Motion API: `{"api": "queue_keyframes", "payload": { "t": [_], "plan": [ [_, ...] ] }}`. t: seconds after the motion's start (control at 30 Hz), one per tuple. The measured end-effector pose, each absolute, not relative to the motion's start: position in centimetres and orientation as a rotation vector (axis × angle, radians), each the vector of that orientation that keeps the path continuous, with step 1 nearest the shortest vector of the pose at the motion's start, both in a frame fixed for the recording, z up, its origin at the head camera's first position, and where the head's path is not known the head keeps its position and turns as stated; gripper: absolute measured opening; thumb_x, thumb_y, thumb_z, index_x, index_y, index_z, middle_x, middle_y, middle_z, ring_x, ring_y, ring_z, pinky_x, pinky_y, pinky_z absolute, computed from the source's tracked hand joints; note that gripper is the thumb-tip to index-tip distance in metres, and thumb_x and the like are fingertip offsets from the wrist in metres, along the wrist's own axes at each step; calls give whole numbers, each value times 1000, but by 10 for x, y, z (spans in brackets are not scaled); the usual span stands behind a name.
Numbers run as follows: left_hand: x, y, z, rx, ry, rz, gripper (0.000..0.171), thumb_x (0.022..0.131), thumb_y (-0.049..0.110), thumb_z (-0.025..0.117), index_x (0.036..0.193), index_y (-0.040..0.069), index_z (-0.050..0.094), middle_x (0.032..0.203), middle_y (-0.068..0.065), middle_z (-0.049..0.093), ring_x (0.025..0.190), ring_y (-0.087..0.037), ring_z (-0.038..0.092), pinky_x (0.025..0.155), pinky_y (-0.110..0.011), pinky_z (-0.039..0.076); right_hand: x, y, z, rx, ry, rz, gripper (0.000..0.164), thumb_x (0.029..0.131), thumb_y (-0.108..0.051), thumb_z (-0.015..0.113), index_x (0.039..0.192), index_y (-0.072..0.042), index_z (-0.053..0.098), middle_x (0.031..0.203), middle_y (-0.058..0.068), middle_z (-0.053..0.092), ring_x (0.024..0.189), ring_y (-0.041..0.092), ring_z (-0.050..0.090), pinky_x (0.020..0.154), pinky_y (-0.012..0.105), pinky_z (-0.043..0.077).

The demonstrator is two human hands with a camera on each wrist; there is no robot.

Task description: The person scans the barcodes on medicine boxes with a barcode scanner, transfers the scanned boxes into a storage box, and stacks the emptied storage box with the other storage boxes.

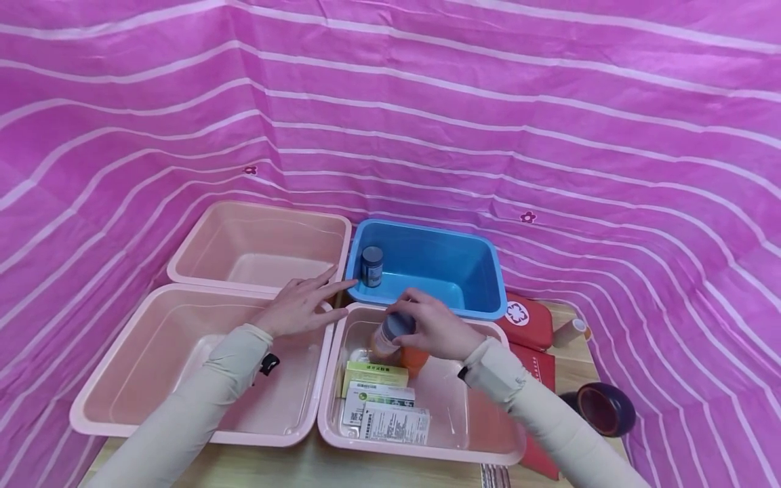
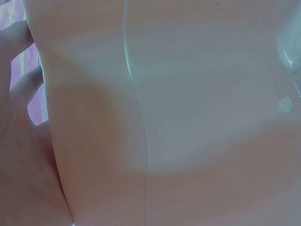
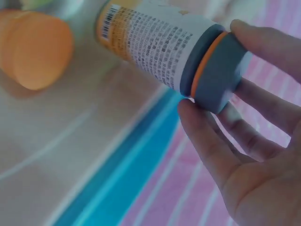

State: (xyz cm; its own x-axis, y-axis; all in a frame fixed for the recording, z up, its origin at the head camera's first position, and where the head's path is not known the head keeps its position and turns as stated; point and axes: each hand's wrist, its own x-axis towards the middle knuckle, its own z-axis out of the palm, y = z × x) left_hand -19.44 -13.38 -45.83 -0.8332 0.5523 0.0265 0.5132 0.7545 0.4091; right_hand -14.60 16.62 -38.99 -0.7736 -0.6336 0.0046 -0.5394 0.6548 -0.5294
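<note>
My right hand [image 1: 438, 327] grips a pill bottle [image 3: 155, 44] by its grey cap, above the front right pink bin [image 1: 421, 455]. The right wrist view shows the bottle's printed white label, barcode and an orange ring under the cap. Near it in the bin is an orange-capped container [image 3: 40, 49]. Several medicine boxes [image 1: 378, 400] lie along the bin's left side. Fingers spread, my left hand [image 1: 300, 306] is over the meeting rims of the bins and holds nothing. A dark-capped bottle [image 1: 372, 268] stands upright in the left corner of the blue bin [image 1: 427, 229].
Two more pink bins, one back left [image 1: 262, 209] and one front left [image 1: 201, 437], stand beside these. To the right are a red pouch [image 1: 529, 322], a red packet [image 1: 537, 369], a white tube [image 1: 570, 332] and a dark cup [image 1: 622, 410]. Pink striped cloth [image 1: 390, 102] surrounds the table.
</note>
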Motion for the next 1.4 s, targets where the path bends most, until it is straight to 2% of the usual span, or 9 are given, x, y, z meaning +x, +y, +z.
{"api": "queue_keyframes", "payload": {
  "t": [0.17, 0.33, 0.53, 0.77, 0.93, 1.0, 1.07, 1.2, 1.4],
  "plan": [
    [-194, -133, -458, 871, 2843, 643, 68, 96, 61, 59, 158, 40, 38, 170, -15, 24, 144, -42, 46, 113, -59, 37, -141, 188, -370, -933, 2750, -921, 44, 83, -20, 87, 123, -9, 73, 115, 1, 61, 102, 17, 58, 76, 31, 60],
    [-193, -133, -458, 873, 2844, 633, 68, 97, 61, 58, 158, 40, 37, 170, -15, 23, 144, -42, 47, 112, -59, 37, -132, 211, -352, -879, 2800, -1030, 44, 81, -20, 89, 121, -10, 75, 112, 0, 61, 97, 14, 58, 75, 32, 61],
    [-196, -132, -460, 875, 2844, 626, 69, 97, 61, 58, 159, 41, 35, 171, -14, 21, 145, -42, 45, 113, -61, 36, -118, 245, -337, -790, 2909, -1022, 43, 80, -22, 89, 120, -12, 75, 109, -3, 61, 90, 13, 58, 69, 27, 57],
    [-196, -132, -459, 859, 2836, 637, 70, 96, 60, 60, 159, 41, 36, 171, -14, 21, 142, -41, 49, 114, -61, 35, -93, 294, -326, -721, 3027, -1048, 45, 78, -10, 89, 121, -11, 74, 110, -4, 60, 87, 7, 55, 65, 22, 52],
    [-195, -131, -458, 846, 2818, 646, 70, 96, 59, 61, 159, 41, 36, 171, -14, 21, 147, -42, 42, 114, -61, 34, -72, 336, -327, -689, 3017, -1223, 50, 74, 9, 85, 121, -3, 73, 113, 0, 59, 95, 8, 54, 72, 13, 50],
    [-195, -131, -457, 845, 2814, 646, 70, 96, 59, 61, 159, 42, 36, 171, -14, 20, 146, -42, 43, 114, -61, 35, -64, 352, -331, -654, 2983, -1284, 53, 74, 15, 81, 124, 1, 70, 118, 1, 57, 105, 8, 54, 85, 10, 49],
    [-195, -131, -458, 843, 2813, 646, 69, 96, 59, 61, 159, 41, 36, 171, -14, 20, 143, -40, 48, 114, -61, 35, -57, 367, -337, -616, 2939, -1329, 53, 76, 18, 77, 127, 4, 67, 122, 3, 55, 110, 7, 54, 88, 10, 50],
    [-195, -131, -458, 837, 2813, 649, 69, 96, 59, 60, 159, 42, 36, 171, -15, 20, 141, -40, 50, 114, -61, 34, -44, 391, -354, -599, 2903, -1319, 54, 77, 19, 74, 129, 7, 64, 130, 6, 53, 114, 3, 57, 91, 10, 51],
    [-195, -131, -457, 822, 2813, 664, 68, 97, 60, 59, 158, 44, 36, 171, -15, 20, 145, -43, 45, 114, -60, 34, -27, 417, -382, -544, 2853, -1308, 57, 79, 17, 73, 134, 5, 62, 134, -3, 54, 112, -2, 58, 88, 12, 51]
  ]
}}
